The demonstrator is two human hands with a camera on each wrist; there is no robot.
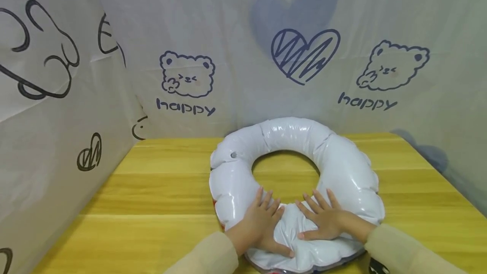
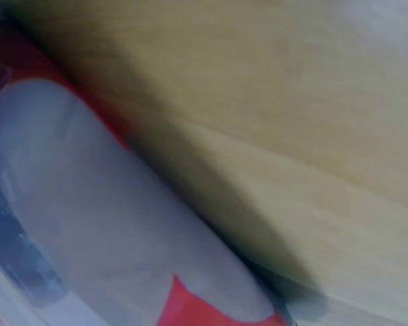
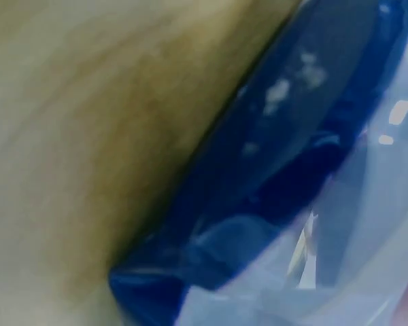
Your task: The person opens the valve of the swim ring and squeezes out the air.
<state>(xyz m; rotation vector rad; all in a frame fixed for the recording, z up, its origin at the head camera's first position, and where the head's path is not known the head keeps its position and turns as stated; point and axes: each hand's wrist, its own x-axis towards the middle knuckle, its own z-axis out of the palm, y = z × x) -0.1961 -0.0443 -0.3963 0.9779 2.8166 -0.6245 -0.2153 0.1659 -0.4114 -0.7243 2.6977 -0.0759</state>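
Observation:
A white inflatable swim ring [image 1: 351,168] lies flat on the table, its near part wrinkled and sunken under both hands. My left hand [image 1: 261,225] presses on the near left of it with fingers spread and thumb pointing inward. Beside it, my right hand [image 1: 326,220] lies on the near right, its fingers also spread, fingertips close to the inner hole. A small grey spot [image 1: 233,154] shows on the ring's upper left. The left wrist view catches the ring's pale and red side [image 2: 115,204]; the right wrist view has its shiny blue edge [image 3: 272,170].
The yellow wood-grain table [image 1: 160,189] extends to both sides of the ring. A pale cloth [image 1: 243,75] with drawn bears and hearts hangs behind the table, and another hangs along the left. A small dark object [image 1: 377,266] sits by the right sleeve.

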